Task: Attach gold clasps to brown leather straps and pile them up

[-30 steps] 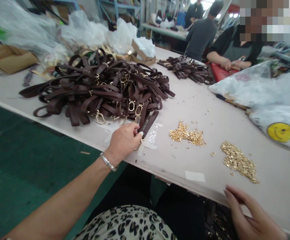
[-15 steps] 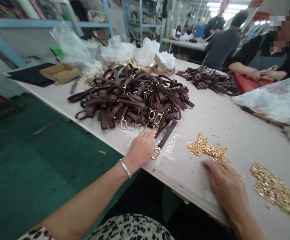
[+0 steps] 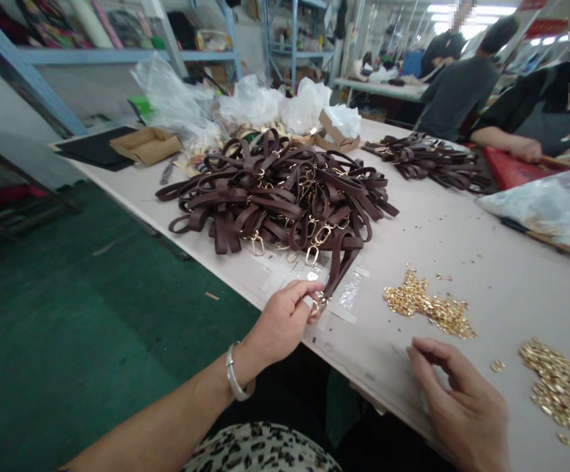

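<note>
My left hand [image 3: 285, 318], with a silver bangle at the wrist, is closed at the table's near edge. Its fingers grip the metal end of a dark brown leather strap [image 3: 337, 265], which runs up toward a heap of similar straps [image 3: 275, 190] with gold oval rings. My right hand [image 3: 462, 393] hovers over the table edge, thumb and forefinger pinched together. Whatever sits between those fingertips is too small to make out. Just beyond it lies a pile of small gold metal pieces [image 3: 427, 305]; a larger gold pile [image 3: 563, 387] spreads farther right.
Plastic bags [image 3: 250, 98], a brown cardboard tray [image 3: 146, 145] and black sheets [image 3: 98, 147] lie at the back. More brown straps [image 3: 427, 157] are at the far right, near a person [image 3: 535, 124] at a red surface. A filled plastic bag [image 3: 550, 203] rests on the right.
My left hand has taken the strap's metal end and drawn it toward the near edge. My right hand has pulled back from the gold pile, its thumb and forefinger now pinched.
</note>
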`<state>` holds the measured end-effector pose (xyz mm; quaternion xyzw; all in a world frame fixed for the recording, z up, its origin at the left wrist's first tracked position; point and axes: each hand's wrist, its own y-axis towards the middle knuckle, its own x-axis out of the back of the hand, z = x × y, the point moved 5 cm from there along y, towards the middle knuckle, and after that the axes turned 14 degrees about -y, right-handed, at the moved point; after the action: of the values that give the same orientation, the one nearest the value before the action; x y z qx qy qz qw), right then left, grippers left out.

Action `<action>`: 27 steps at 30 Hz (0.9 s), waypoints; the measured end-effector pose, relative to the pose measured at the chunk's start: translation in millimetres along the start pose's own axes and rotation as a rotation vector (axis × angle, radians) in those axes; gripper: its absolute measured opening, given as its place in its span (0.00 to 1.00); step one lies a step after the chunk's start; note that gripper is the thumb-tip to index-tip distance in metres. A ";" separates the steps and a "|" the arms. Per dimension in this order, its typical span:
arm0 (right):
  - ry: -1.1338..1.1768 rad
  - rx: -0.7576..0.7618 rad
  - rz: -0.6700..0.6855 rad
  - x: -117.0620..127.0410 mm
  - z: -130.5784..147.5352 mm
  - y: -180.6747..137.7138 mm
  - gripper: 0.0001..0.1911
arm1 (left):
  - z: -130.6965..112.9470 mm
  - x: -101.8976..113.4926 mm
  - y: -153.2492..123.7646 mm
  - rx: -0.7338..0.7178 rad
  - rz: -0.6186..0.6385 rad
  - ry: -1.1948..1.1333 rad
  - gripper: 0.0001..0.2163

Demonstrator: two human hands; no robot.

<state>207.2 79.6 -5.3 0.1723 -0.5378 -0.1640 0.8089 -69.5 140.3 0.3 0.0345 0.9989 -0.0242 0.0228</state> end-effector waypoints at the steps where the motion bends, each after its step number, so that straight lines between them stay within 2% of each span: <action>1: 0.034 -0.021 0.010 -3.3 4.3 -1.8 0.11 | 3.1 -2.7 -3.4 0.076 0.004 -0.100 0.14; 5: 0.164 -0.045 0.060 -17.2 20.9 -6.1 0.11 | 10.3 -12.2 -11.6 0.271 0.012 -0.370 0.11; 12: 0.430 -0.207 0.144 -22.1 32.2 -13.2 0.12 | 17.6 -43.6 -34.5 0.583 0.167 -0.745 0.23; 18: 0.620 -0.285 0.187 -18.6 44.1 -20.4 0.09 | 19.3 -65.7 -48.7 0.575 0.386 -0.726 0.25; 23: 0.650 -0.311 0.219 -19.1 43.0 -23.3 0.09 | 20.6 -68.9 -51.1 0.515 0.363 -0.657 0.20; 27: 0.500 -0.176 0.177 -10.5 46.5 -22.3 0.06 | 20.0 -67.5 -49.7 0.436 0.358 -0.571 0.19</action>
<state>158.5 59.8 -7.2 0.0889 -0.3180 -0.0911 0.9395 -4.8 85.3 -14.1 0.2038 0.9020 -0.2399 0.2954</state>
